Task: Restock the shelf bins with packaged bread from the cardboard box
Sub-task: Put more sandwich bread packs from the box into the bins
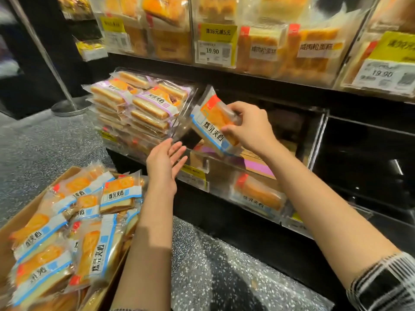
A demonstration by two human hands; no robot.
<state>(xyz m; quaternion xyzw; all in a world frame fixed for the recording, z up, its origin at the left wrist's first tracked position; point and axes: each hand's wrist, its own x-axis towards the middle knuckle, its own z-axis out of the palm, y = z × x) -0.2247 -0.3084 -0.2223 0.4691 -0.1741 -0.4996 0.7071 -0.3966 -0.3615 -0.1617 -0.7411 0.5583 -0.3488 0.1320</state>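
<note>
- Blue-and-white plastic-wrapped bread packet [216, 125], orange slice showing through the film, held tilted over the open top of the clear acrylic shelf bin [224, 169], its lower end dipping inside.
- Right hand [249, 126]: grip pinches the packet's upper right edge, thumb and fingers curled on the wrapper.
- Left hand [165, 163]: grip spread, fingers straight, palm turned toward the bin's left front corner, holding nothing; whether it touches the acrylic cannot be told.
- That bin: one matching packet [258, 194] lies flat behind the front wall, low down; pink and tan card shows at the bottom behind it. A yellow price tag [194, 172] sits on the bin's front left.
- Bin to the left [184, 113], same clear acrylic: stacked high with purple-trimmed bread packets [139, 102], the pile rising above its rim. Its right wall stands just beside the held packet.
- Brown cardboard box [15, 223] at lower left on the floor: heaped with blue-and-white bread packets [74, 225] lying at mixed angles. The left forearm passes over its right edge.
- Upper shelf: clear bins of yellow cake slices [292, 50] with white price labels [213, 52] reading 19.90, yellow promo tags above them.
- Right of the working bin: dark shelf compartments [368, 153], contents not readable.
- Grey speckled floor [213, 265] underfoot; a metal pole on a round base [69, 106] stands at far left.
- Striped sleeve [386, 286] on the right arm, pushed above the forearm.
</note>
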